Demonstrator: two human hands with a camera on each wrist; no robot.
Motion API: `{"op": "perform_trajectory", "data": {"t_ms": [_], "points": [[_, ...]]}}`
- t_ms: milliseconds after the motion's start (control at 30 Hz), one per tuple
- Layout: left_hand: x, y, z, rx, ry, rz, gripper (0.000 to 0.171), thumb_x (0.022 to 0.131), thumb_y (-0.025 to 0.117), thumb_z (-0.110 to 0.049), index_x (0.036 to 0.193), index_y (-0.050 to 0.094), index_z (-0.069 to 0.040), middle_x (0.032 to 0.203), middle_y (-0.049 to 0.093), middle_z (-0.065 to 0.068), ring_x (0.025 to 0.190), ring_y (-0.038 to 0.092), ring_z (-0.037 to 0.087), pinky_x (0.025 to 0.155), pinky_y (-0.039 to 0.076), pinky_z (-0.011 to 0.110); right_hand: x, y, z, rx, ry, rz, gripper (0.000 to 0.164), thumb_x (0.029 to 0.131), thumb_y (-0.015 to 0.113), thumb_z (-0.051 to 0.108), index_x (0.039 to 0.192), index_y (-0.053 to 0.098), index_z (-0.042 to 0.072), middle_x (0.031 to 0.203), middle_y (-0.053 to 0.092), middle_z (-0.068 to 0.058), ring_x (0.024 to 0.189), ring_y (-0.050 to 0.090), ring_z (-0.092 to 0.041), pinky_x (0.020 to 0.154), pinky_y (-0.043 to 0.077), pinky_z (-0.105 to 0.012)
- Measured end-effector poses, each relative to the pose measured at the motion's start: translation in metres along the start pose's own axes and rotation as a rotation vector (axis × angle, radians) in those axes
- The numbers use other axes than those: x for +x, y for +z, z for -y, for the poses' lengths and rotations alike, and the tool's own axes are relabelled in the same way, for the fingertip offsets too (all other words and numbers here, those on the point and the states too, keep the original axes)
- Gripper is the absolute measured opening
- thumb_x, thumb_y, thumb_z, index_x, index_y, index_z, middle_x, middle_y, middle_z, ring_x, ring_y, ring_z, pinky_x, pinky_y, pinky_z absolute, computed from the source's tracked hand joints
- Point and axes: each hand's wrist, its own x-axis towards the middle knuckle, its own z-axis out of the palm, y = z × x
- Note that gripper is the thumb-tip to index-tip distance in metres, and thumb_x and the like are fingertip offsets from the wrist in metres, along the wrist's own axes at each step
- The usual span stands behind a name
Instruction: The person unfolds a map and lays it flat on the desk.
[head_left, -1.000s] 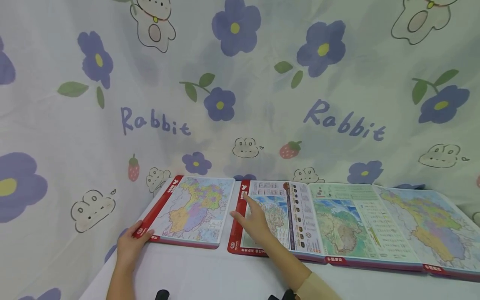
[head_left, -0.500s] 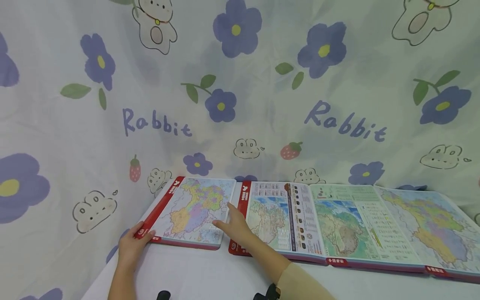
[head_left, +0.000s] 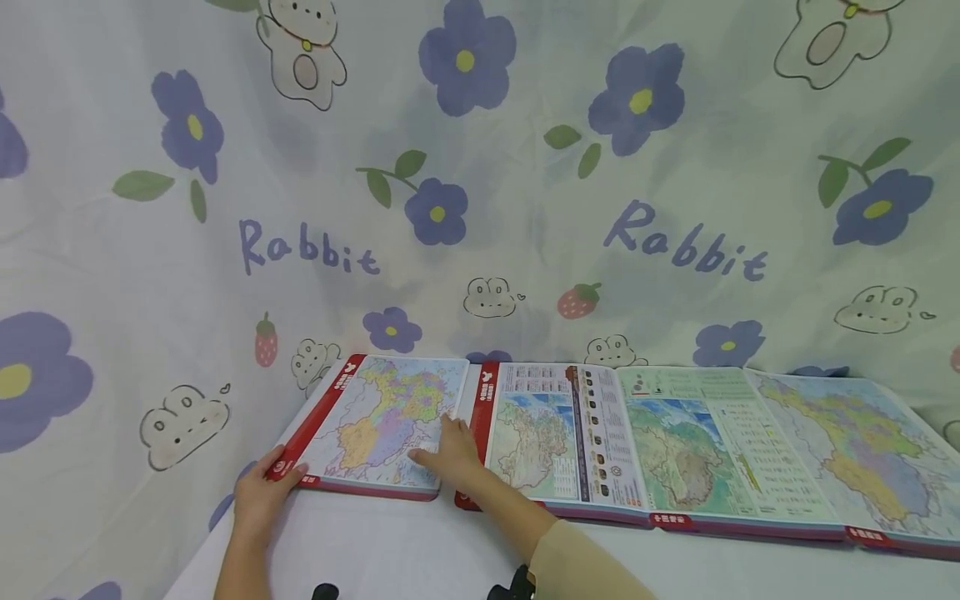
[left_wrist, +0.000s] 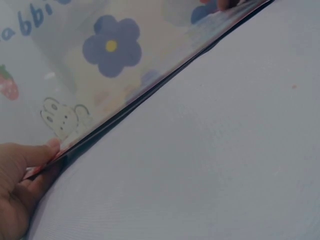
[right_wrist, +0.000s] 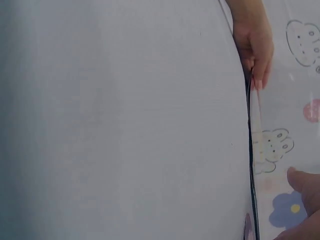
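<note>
My left hand (head_left: 258,497) pinches the near left corner of a map sheet (head_left: 401,417) with a red strip down its left side. In the left wrist view the left thumb (left_wrist: 42,154) lies on top and the fingers are below the edge. My right hand (head_left: 455,454) is over that map's right edge, thumb and index finger apart and reaching left; whether it touches the surface I cannot tell. Right of it lies a second map board (head_left: 536,442) with printed panels, whose near left corner is partly hidden by the right forearm.
The board continues right with a green terrain map (head_left: 678,458) and a coloured map (head_left: 873,458) cut off at the frame edge. A patterned curtain (head_left: 540,217) with flowers and rabbits hangs right behind. White table surface (head_left: 375,542) shows in front.
My right hand has moved left, from the second board's red strip to the right edge of the left map. The left hand has stayed at its corner.
</note>
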Motion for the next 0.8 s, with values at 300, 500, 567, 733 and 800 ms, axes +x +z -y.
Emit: {"op": "perform_trajectory", "data": {"t_ms": [300, 500, 567, 733, 800], "points": [[-0.002, -0.001, -0.002, 0.0, -0.002, 0.003, 0.081, 0.089, 0.063, -0.038, 0.151, 0.019, -0.011, 0.151, 0.015, 0.031, 0.138, 0.012, 0.049, 0.107, 0.025, 0.063, -0.004, 0.004, -0.002, 0.255, -0.024, -0.06, 0.076, 0.084, 0.071, 0.029, 0.145, 0.034, 0.005, 0.148, 0.036, -0.018, 0.134, 0.038, -0.034, 0.107, 0.036, -0.052], [-0.002, -0.003, -0.002, -0.012, -0.008, 0.015, 0.083, 0.087, 0.064, -0.042, 0.151, 0.019, -0.013, 0.152, 0.013, 0.03, 0.14, 0.008, 0.048, 0.108, 0.024, 0.063, -0.006, 0.01, -0.005, 0.478, -0.028, -0.101, 0.079, 0.078, 0.077, 0.013, 0.145, 0.036, 0.008, 0.13, 0.056, -0.013, 0.101, 0.062, -0.018, 0.086, 0.055, -0.034], [-0.003, -0.005, -0.001, -0.036, -0.006, 0.042, 0.083, 0.087, 0.065, -0.041, 0.151, 0.019, -0.015, 0.154, 0.011, 0.028, 0.141, 0.008, 0.046, 0.109, 0.025, 0.061, -0.007, 0.011, -0.005, 0.469, 0.007, -0.102, 0.077, 0.075, 0.079, 0.014, 0.142, 0.041, 0.009, 0.129, 0.056, -0.011, 0.101, 0.059, -0.016, 0.09, 0.052, -0.035], [-0.004, -0.01, -0.002, -0.248, -0.037, 0.189, 0.078, 0.089, 0.066, -0.031, 0.151, 0.02, -0.02, 0.158, -0.003, 0.017, 0.137, 0.017, 0.036, 0.109, 0.035, 0.04, -0.008, 0.012, -0.006, 0.436, 0.044, -0.077, 0.07, 0.072, 0.081, 0.015, 0.135, 0.051, 0.011, 0.127, 0.056, -0.01, 0.1, 0.053, -0.018, 0.097, 0.046, -0.04], [-0.005, -0.013, -0.003, -0.354, -0.063, 0.248, 0.077, 0.089, 0.067, -0.024, 0.15, 0.021, -0.022, 0.158, -0.007, 0.014, 0.128, 0.032, 0.029, 0.101, 0.043, 0.031, -0.008, 0.012, -0.007, 0.456, 0.037, -0.061, 0.07, 0.073, 0.08, 0.013, 0.136, 0.051, 0.011, 0.125, 0.057, -0.01, 0.099, 0.054, -0.018, 0.096, 0.047, -0.04]]}}
